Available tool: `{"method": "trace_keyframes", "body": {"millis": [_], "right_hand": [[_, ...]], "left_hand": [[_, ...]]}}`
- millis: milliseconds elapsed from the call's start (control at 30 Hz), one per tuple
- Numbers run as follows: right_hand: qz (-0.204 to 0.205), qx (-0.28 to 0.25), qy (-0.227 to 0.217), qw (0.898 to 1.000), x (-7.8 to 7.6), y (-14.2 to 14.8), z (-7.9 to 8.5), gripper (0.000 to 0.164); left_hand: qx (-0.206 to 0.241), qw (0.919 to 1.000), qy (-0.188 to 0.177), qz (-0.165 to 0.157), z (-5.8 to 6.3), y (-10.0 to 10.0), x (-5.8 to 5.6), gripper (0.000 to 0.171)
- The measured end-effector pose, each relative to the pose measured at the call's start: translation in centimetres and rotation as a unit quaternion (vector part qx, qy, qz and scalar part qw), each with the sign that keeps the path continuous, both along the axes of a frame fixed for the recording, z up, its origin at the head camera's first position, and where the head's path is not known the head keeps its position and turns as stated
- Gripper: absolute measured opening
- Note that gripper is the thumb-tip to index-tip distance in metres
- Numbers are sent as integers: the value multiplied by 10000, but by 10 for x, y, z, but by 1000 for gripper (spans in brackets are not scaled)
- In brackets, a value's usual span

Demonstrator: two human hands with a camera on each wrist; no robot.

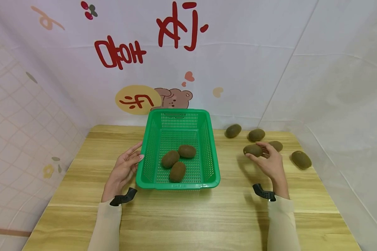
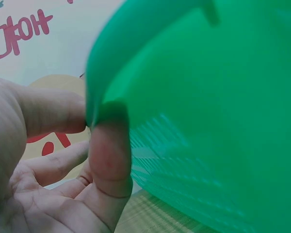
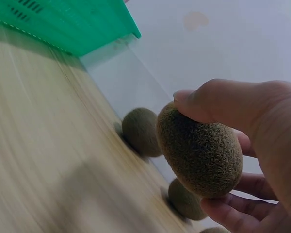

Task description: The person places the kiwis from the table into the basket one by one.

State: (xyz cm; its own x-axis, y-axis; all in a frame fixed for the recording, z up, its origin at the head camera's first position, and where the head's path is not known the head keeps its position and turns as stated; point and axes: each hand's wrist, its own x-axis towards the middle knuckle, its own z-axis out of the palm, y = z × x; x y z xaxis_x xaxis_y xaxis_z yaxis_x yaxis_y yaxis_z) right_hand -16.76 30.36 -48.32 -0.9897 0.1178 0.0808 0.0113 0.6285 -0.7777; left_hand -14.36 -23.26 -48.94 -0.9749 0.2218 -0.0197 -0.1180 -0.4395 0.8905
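Note:
A green plastic basket (image 1: 177, 186) with mesh walls stands on the table, and three brown kiwifruit (image 1: 177, 172) lie inside it. At its left side, my left hand (image 1: 124, 169) holds the rim; in the left wrist view a fingertip tucks under the lip (image 2: 99, 73) and another digit presses against it. My right hand (image 1: 270, 162) grips a kiwifruit (image 1: 253, 150) between thumb and fingers, right of the basket. The right wrist view shows this fuzzy kiwifruit (image 3: 201, 150) raised off the table.
Several loose kiwifruit lie at the table's right rear: one near the back edge (image 1: 233, 130), one beside it (image 1: 256, 135), one partly behind my right hand (image 1: 276, 146), one at the right edge (image 1: 301, 160). A printed white cloth (image 1: 238, 62) hangs behind the wooden table (image 1: 188, 219).

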Motion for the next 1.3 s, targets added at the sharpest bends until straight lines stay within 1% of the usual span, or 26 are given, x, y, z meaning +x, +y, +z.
{"method": "trace_keyframes", "body": {"millis": [200,467,700,900,1000,1133,1300], "right_hand": [[140,-171,208,9995,-2,-13,1,74],[346,-246,543,9976,-4,-29,1,68],[504,-397,809,9947,-4,-43,5,66],[621,-436,971,9924,-4,-54,9,63],[702,-501,1110,9901,-3,-60,14,62],[932,-689,1287,9849,0,-71,20,61],[1186,-762,1423,9797,2,-86,25,60]], "left_hand": [[24,10000,14,-42,-1,1,0,72],[22,10000,0,-47,0,2,-1,72],[-34,9999,43,-86,3,5,-4,74],[-32,10000,0,-82,3,6,-5,74],[-83,9999,41,-111,2,6,-4,73],[-109,9998,125,-138,0,4,-2,71],[0,9998,113,-132,-1,1,0,72]]}}
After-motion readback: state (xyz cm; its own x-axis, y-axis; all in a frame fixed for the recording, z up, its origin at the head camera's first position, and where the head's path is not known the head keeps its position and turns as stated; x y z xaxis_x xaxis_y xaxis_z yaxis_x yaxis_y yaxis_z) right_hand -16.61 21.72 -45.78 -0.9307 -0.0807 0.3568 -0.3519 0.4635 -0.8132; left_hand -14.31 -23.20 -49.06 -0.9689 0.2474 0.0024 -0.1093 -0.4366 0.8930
